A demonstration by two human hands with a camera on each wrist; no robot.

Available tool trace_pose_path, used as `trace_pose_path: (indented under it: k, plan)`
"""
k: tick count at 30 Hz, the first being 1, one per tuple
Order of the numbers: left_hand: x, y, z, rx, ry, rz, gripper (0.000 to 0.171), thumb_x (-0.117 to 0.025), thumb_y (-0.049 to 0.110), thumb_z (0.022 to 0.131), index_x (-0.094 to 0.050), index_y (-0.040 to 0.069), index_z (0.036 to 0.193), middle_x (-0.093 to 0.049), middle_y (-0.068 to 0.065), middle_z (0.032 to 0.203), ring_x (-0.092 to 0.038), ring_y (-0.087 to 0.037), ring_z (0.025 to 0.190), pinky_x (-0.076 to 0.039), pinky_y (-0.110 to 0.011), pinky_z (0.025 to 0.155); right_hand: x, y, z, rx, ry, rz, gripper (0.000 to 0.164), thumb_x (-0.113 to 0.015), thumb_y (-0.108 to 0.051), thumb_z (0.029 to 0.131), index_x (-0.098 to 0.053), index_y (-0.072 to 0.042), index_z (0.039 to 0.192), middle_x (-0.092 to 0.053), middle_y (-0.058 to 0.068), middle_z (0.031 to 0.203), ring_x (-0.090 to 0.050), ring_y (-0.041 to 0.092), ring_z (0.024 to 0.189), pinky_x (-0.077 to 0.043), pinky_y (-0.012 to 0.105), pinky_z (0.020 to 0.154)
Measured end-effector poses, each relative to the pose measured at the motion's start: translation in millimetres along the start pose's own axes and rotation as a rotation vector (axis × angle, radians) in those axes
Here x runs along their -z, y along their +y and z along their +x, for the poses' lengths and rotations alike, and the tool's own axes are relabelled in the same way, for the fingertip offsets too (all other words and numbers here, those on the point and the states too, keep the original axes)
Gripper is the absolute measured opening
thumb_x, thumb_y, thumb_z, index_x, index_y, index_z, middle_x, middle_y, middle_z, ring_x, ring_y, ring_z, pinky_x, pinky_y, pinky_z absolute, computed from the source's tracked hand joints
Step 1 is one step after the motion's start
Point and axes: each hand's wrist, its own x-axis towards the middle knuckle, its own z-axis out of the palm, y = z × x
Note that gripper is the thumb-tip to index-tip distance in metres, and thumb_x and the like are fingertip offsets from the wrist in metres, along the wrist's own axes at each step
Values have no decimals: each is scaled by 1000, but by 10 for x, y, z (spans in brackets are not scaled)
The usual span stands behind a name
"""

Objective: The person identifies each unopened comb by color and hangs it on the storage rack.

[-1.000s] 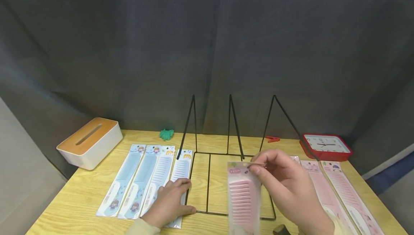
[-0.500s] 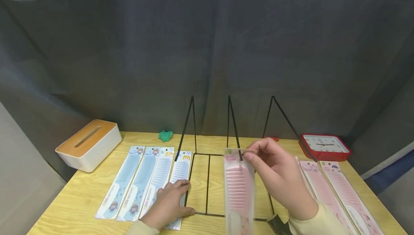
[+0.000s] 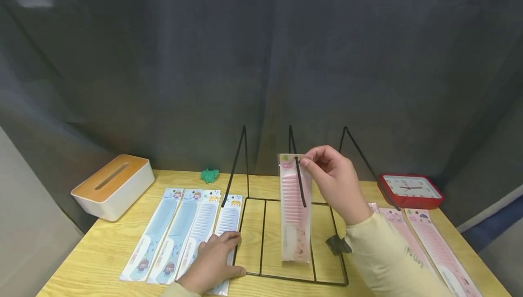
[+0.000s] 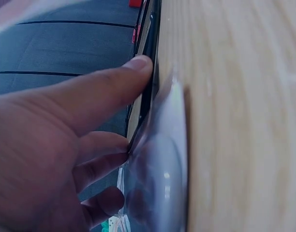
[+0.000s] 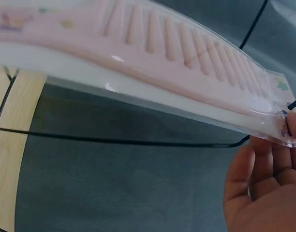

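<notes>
One dark curtain point(image 3: 163, 61) spans the far side, behind a yellow wood-grain table point(image 3: 102, 256). At the table's middle stands a black wire rack point(image 3: 233, 166), whose three prongs slope down toward the near side. Far left sits a white tissue box with a wooden lid point(image 3: 126, 192); far right, a red-framed clock point(image 3: 410, 187) leans back. Four blue combs in clear packs point(image 3: 161, 217) lie side by side left of the rack, while packaged pink combs point(image 3: 435, 238) lie to its right, partly hidden by the right sleeve point(image 3: 388, 251). Another pack, the pink wide-tooth comb point(image 3: 292, 206), hangs upright on the middle prong, the wire passing through its top. The right hand point(image 3: 335, 179) pinches that pack's upper right edge between thumb and finger. The left hand point(image 3: 214, 258) is spread wide and grips nothing, its thumb touching the rack's near left corner and its fingers over the rightmost blue pack. Smallest is a green yarn bundle point(image 3: 209, 175), at the far left of the rack.
</notes>
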Motion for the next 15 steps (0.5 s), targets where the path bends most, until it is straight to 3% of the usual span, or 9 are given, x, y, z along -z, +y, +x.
trace_pose_path:
  k: [8,15]
  plan:
    - [-4,-11,1,8,-10,-1,81,-84,51,71,-62,6,135,-54,-3,144,-53,-31,117,-38,-42,80,-95,229,434,-117,41,-18,24,-68,-29,97,-65,-6,104,-67,7,100,-58,18,86,-47,23,70]
    - [-9,-23,9,7,-15,-5,80,-84,51,73,-62,7,136,-54,-2,144,-52,-29,117,-36,-40,78,-84,315,717,-235,3,17,28,-69,-32,97,-66,-6,108,-66,7,103,-58,18,92,-48,31,81]
